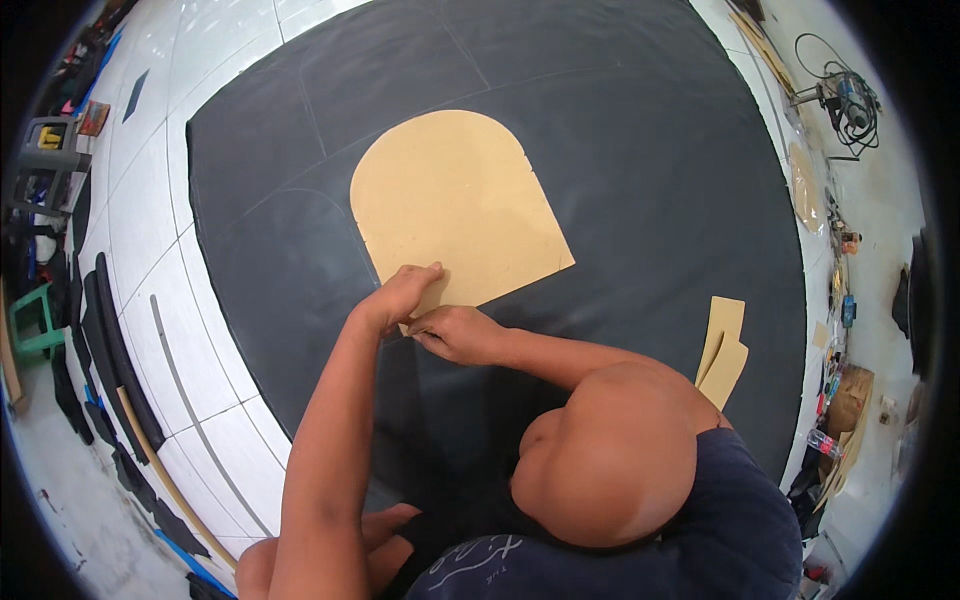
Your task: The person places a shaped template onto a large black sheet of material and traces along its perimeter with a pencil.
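A tan template (pixel 460 200) with a rounded far end and a straight near edge lies flat on a large black sheet (pixel 680 180). My left hand (pixel 404 295) rests at its near left corner, thumb stretched out across the surface; the other fingers are partly hidden. Just right of it, my right hand (pixel 462 334) is closed in a pinch at the same corner. A small, thin thing seems to be between its fingertips, too small to name. Pale drawn lines, some curved, run over the sheet to the left of and beyond the template.
Two narrow tan pieces (pixel 722 350) lie on the sheet at the right. A long grey strip (pixel 200 410) lies on white tiles at the left, near dark rolls (pixel 120 350) and a green stool (pixel 36 322). A coiled cable (pixel 850 105) and clutter line the right wall.
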Available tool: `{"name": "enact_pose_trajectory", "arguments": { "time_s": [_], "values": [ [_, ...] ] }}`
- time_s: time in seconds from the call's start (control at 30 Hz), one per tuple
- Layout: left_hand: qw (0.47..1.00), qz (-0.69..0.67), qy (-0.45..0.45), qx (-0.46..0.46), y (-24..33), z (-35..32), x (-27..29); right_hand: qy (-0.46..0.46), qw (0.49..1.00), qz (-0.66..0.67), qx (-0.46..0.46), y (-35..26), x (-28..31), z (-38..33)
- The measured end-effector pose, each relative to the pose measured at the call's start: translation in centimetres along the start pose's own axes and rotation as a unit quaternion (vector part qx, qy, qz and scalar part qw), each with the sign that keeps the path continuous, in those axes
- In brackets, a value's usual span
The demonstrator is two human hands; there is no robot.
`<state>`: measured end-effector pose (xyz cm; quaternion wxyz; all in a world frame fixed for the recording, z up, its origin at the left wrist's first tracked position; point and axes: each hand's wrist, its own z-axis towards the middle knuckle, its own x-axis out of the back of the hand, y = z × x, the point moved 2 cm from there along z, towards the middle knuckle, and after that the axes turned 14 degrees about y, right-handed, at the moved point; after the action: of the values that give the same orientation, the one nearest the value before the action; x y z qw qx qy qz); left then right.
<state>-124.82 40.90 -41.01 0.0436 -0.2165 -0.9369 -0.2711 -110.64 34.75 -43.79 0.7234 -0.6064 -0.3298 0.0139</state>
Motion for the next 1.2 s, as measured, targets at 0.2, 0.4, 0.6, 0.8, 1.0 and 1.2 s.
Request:
{"name": "enact_pose_trajectory", "arguments": {
  "time_s": [0.2,0.4,0.6,0.8,1.0,1.2],
  "values": [
    [0.999,-0.004,-0.046,-0.023,-0.3,0.9,0.3,0.017,0.999,-0.02,0.041,-0.3,-0.5,0.3],
    [1.0,-0.003,0.0,-0.014,-0.7,0.5,0.0,0.013,0.997,-0.042,0.068,-0.2,-1.3,0.0],
    [0.999,-0.004,-0.029,-0.02,0.8,-0.4,-0.8,-0.01,0.99,-0.099,0.102,0.7,-0.6,-0.4],
    [0.999,-0.005,0.043,-0.005,-1.1,0.1,-0.3,0.032,0.987,-0.158,0.014,1.1,4.7,-1.4],
    [0.997,0.057,0.041,-0.043,0.6,-0.7,-1.3,0.138,0.964,-0.174,-0.149,3.2,12.3,-5.6],
    [0.992,0.075,0.066,-0.08,-1.4,0.7,-1.0,0.199,0.946,-0.191,-0.173,3.9,13.5,-6.3]
  ]
}}
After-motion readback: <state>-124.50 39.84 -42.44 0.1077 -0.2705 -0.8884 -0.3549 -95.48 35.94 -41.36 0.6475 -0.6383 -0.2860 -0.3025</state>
